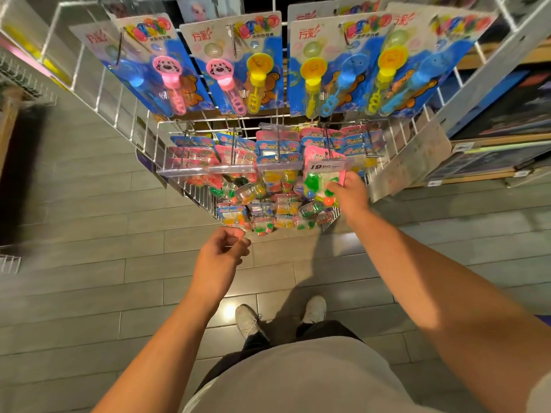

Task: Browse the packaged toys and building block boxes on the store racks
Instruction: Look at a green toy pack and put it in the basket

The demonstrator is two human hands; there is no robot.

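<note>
A white wire rack (143, 135) faces me. Its upper hooks carry carded bubble wand toys (238, 67) in pink, yellow and blue. Lower hooks carry several small blister packs of bright plastic toys (268, 180). My right hand (350, 193) grips one pink-backed blister pack (320, 177) by its lower right corner; it hangs just under a "19" price tag (323, 166). My left hand (222, 253) hovers below the rack, apart from the packs, its fingers loosely curled and holding nothing.
Wooden shelves (477, 174) with flat dark boxes (507, 108) stand to the right. Another wire rack edge (26, 81) shows at the far left. Grey floor tiles (104, 278) and my shoes (247, 318) lie below.
</note>
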